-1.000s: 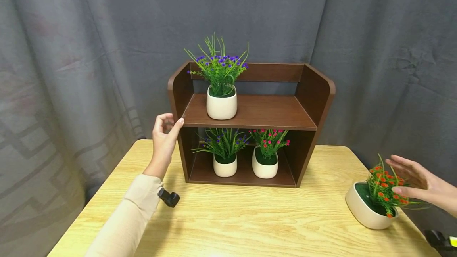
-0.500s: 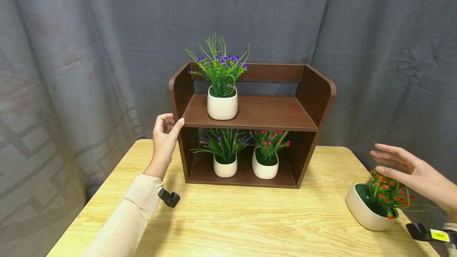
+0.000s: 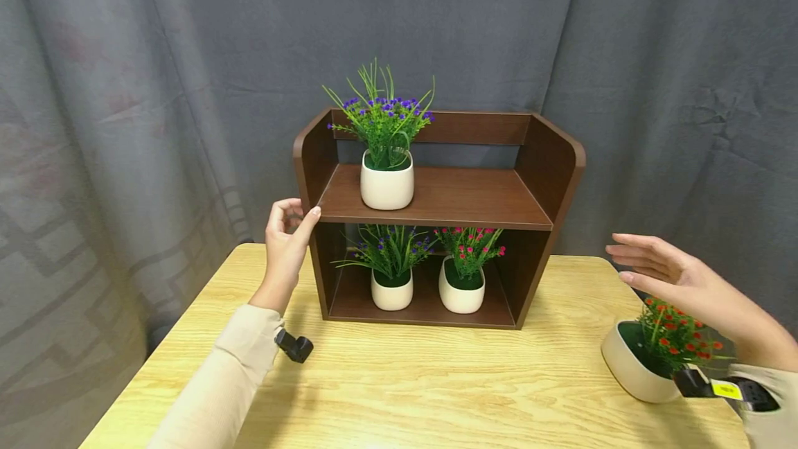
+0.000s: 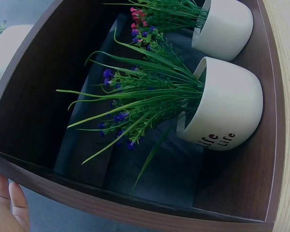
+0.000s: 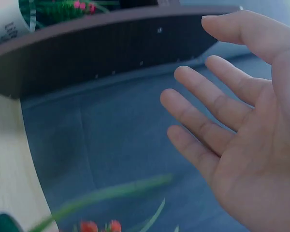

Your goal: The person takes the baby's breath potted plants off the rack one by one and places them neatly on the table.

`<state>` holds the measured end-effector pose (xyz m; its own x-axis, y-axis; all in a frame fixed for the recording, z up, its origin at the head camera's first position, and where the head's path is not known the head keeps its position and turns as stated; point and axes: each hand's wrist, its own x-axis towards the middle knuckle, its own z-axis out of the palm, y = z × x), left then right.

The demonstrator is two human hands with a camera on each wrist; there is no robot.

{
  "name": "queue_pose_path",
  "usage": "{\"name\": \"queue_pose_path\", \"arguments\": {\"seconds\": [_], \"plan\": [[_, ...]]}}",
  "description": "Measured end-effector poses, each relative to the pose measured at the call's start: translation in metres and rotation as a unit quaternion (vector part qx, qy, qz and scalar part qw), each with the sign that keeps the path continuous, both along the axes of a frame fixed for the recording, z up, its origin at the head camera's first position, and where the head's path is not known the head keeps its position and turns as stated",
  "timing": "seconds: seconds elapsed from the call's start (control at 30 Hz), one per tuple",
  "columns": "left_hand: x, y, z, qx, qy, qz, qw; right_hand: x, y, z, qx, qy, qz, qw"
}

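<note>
My left hand (image 3: 287, 248) holds the left side panel of a dark brown two-tier shelf (image 3: 474, 192), thumb at the front edge and fingers curled along the outside. In the air to the right of the shelf, my right hand (image 3: 676, 279) has its fingers extended and holds nothing. Just below it, a white pot with orange flowers (image 3: 636, 366) leans on the table, partly covered by the right wrist. A purple-flowered pot (image 3: 387, 182) stands upright on the upper tier. On the lower tier are another purple-flowered pot (image 4: 227, 106) and a pink-flowered pot (image 3: 463, 289).
The shelf stands toward the back of a light wooden table (image 3: 399, 380). Grey curtains (image 3: 449, 19) hang behind and at both sides. A small black wrist camera (image 3: 294, 346) is strapped to the left wrist, another (image 3: 695, 381) to the right.
My right hand has moved left and slightly up, from beside the orange flowers to a place above and left of them. The left hand, shelf and pots stay put.
</note>
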<state>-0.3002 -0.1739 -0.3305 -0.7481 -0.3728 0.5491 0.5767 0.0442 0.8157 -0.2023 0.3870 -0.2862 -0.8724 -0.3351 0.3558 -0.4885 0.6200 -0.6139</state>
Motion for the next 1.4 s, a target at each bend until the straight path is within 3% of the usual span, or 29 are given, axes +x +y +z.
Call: {"name": "queue_pose_path", "arguments": {"seconds": [0.27, 0.5, 0.63, 0.83, 1.03, 1.27, 1.4], "plan": [[0.001, 0.000, 0.002, 0.004, -0.009, -0.002, 0.9999, -0.008, -0.030, 0.007, -0.013, -0.003, 0.046, 0.9988], [0.024, 0.009, 0.021, 0.000, -0.008, -0.009, 0.9999, -0.017, -0.054, 0.010, -0.029, 0.004, 0.082, 0.9962], [0.026, 0.010, 0.022, 0.001, -0.006, -0.010, 0.9999, -0.026, -0.068, 0.012, -0.048, 0.011, 0.110, 0.9927], [0.026, 0.009, 0.022, 0.002, -0.010, -0.011, 0.9999, -0.041, -0.091, 0.012, -0.068, 0.030, 0.152, 0.9856], [0.026, 0.010, 0.022, 0.004, -0.007, -0.010, 0.9999, -0.052, -0.110, 0.013, -0.072, 0.031, 0.158, 0.9844], [-0.001, 0.000, 0.000, 0.004, -0.002, 0.000, 1.0000, -0.061, -0.134, 0.014, -0.112, 0.018, 0.161, 0.9804], [0.000, -0.001, 0.000, 0.007, -0.006, 0.000, 1.0000, -0.066, -0.149, 0.017, -0.133, 0.015, 0.163, 0.9775]]}}
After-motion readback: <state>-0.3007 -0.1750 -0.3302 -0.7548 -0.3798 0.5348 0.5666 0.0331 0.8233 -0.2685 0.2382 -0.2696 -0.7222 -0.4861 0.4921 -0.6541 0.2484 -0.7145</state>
